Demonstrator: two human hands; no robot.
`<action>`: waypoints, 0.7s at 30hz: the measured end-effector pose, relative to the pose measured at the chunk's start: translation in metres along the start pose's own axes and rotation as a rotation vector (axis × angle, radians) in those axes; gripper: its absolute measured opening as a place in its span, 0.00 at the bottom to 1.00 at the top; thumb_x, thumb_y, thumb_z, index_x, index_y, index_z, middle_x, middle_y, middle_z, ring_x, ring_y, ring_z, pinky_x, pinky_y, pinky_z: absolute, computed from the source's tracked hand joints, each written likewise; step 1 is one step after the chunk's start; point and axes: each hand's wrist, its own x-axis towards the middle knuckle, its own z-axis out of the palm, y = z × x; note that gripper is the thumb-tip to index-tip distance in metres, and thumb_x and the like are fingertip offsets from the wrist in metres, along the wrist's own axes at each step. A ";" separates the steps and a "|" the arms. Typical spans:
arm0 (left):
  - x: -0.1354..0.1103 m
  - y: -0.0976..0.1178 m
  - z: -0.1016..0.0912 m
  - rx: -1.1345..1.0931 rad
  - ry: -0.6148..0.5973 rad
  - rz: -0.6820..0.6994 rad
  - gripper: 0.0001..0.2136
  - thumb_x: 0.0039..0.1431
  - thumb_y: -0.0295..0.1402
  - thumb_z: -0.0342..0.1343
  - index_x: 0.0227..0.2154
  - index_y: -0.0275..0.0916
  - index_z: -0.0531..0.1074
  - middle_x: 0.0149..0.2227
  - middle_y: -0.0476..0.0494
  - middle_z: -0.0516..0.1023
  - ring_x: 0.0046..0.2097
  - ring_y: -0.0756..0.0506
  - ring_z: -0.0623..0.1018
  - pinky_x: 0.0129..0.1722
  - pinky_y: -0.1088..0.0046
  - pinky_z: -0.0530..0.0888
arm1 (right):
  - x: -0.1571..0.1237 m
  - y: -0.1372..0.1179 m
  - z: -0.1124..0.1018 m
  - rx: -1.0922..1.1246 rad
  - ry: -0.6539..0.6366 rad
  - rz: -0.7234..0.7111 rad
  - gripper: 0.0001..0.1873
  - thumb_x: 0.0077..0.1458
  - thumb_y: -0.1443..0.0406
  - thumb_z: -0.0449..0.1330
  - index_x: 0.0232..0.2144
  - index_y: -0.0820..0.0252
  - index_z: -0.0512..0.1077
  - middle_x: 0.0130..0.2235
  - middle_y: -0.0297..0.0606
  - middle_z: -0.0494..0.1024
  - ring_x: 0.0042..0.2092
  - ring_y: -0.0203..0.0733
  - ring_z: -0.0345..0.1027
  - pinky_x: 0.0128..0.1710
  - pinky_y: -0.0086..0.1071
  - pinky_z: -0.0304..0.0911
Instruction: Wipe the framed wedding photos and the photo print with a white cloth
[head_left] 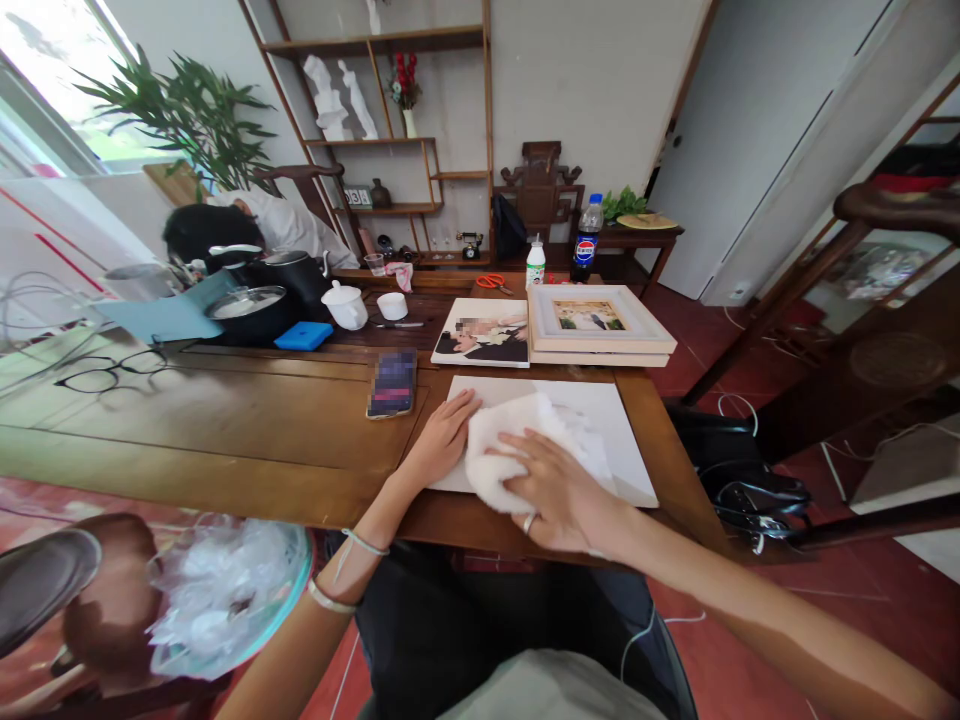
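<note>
A fluffy white cloth (499,480) is bunched on a flat white board (634,460) near the table's front edge. My right hand (555,490) grips the cloth from above, fingers bent into it, a ring on one finger. Flat on the board's left side lies my left hand (444,437), its fingers stretched out beside the cloth. Part of the board is hidden under the cloth and my right hand. Just behind the board are a photo panel (480,345) and white picture frames (652,335), one stacked on another.
Left of the board lies a phone (392,383). Orange scissors (491,282), a white bottle (535,262) and a cola bottle (586,240) stand at the back. A teapot (346,305), a blue box (303,335) and glasses (112,373) are further left. A person (300,235) leans down across the table.
</note>
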 end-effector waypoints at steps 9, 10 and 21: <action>0.002 0.002 0.001 -0.065 0.023 -0.052 0.21 0.66 0.38 0.38 0.55 0.36 0.67 0.61 0.37 0.63 0.64 0.42 0.60 0.63 0.57 0.55 | 0.053 0.031 0.005 -0.168 0.087 0.291 0.22 0.52 0.64 0.55 0.49 0.62 0.72 0.59 0.51 0.64 0.63 0.61 0.46 0.60 0.58 0.40; 0.001 0.003 0.000 -0.088 0.024 -0.060 0.22 0.67 0.39 0.37 0.55 0.36 0.66 0.62 0.37 0.62 0.64 0.42 0.60 0.64 0.58 0.55 | 0.055 0.021 0.007 -0.183 0.081 0.273 0.21 0.52 0.63 0.55 0.48 0.63 0.72 0.59 0.52 0.63 0.63 0.62 0.46 0.59 0.60 0.39; -0.016 0.027 -0.006 0.042 0.128 -0.063 0.18 0.65 0.36 0.42 0.52 0.36 0.68 0.57 0.35 0.67 0.60 0.40 0.65 0.60 0.56 0.62 | 0.008 0.008 -0.009 0.079 -0.005 0.028 0.18 0.51 0.65 0.55 0.44 0.63 0.74 0.56 0.52 0.68 0.60 0.50 0.56 0.61 0.45 0.45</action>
